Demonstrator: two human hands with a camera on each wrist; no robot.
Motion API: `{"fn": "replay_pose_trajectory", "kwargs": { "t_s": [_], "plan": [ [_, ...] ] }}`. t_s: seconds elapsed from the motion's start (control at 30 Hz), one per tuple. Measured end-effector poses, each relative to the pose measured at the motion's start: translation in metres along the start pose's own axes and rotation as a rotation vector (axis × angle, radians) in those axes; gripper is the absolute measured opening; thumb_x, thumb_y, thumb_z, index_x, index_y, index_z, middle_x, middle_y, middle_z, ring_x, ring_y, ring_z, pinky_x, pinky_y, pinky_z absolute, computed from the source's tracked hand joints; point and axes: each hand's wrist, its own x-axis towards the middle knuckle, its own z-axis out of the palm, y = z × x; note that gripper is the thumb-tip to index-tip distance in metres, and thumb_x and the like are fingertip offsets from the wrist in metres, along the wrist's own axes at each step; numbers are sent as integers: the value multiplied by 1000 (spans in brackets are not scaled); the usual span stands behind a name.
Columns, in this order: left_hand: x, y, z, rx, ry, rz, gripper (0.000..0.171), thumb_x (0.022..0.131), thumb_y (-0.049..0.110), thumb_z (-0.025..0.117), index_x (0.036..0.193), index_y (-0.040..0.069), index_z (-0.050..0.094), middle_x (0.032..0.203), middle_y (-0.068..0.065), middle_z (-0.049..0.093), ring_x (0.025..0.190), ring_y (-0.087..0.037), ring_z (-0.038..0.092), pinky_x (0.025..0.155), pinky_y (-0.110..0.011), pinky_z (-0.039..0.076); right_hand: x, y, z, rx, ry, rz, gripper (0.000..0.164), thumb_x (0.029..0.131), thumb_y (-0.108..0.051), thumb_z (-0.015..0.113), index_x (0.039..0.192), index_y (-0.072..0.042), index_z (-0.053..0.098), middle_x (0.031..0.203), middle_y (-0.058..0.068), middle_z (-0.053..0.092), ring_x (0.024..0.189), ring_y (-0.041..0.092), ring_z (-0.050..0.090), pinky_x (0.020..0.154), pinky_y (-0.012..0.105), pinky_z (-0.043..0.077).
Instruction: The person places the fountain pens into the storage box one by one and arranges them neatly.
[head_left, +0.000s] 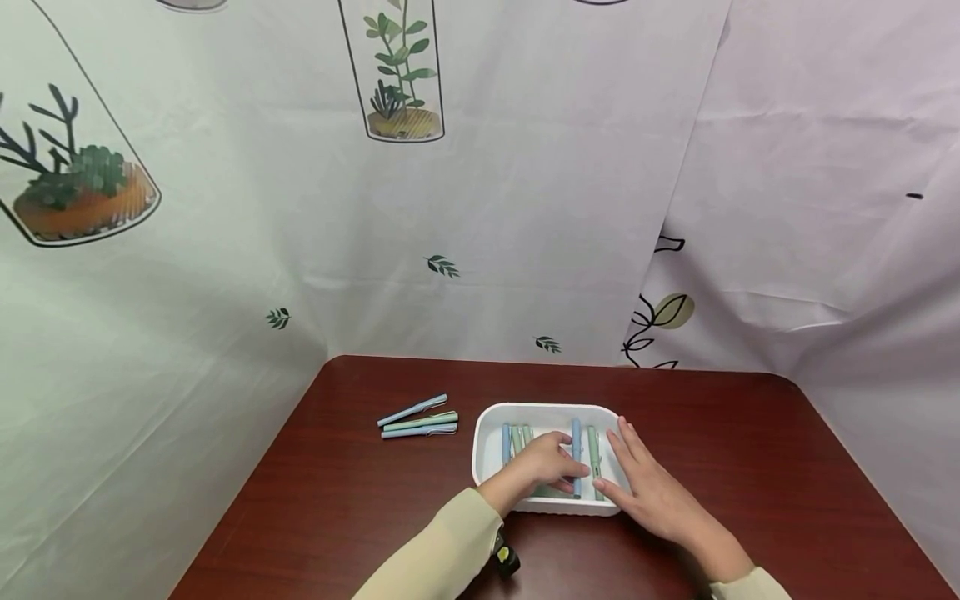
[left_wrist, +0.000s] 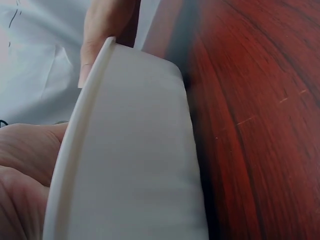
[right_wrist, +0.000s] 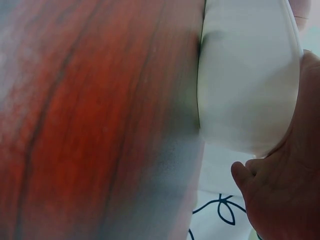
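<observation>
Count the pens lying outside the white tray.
3, left of the tray: a blue pen farthest back, a green pen in the middle, another blue pen nearest.

Pale, creased fabric printed with jarred plants, small leaf sprigs and a dark-outlined vine hangs in soft light, faintly green at left and mauve at right, around a reddish-brown, wood-grained table with rounded far corners.
</observation>
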Motion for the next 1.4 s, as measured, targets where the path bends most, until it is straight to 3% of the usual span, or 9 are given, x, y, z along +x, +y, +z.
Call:
{"fn": "replay_pose_trajectory", "kwargs": {
  "t_s": [0.23,0.43,0.77,1.1,1.4],
  "plan": [
    [2,0,8,137,16,-22,60,87,13,81,138,-4,53,76,-4,63,53,-14,66,60,-27,57,-1,-1,-1,-1,-3,8,83,97,-54,62,154,1,38,166,24,17,149,47,24,109,60,39],
    [5,0,12,178,27,-28,55,86,13,81,132,-7,56,68,-6,64,49,-13,64,58,-25,55,-2,0,0,7,9,-6,81,97,-51,63,154,2,38,165,25,18,148,49,26,109,59,39],
    [10,1,17,159,35,-47,56,83,11,84,128,-8,55,88,-13,62,49,-12,63,50,-26,55,-2,-1,-1,14,7,2,82,97,-52,62,155,1,37,166,24,16,148,48,25,109,61,39],
    [9,6,17,322,37,-46,59,86,21,82,131,-6,54,61,-4,63,44,-10,58,51,-23,52,-1,-2,-1,2,4,-7,81,97,-52,62,154,2,38,166,24,17,148,49,25,110,60,38],
    [6,7,13,335,32,-43,70,86,23,82,140,-6,49,63,-5,63,48,-12,60,53,-26,54,-1,0,-1,-3,0,-9,82,97,-52,62,154,1,38,166,24,17,148,48,25,109,61,38]
  ]
}}
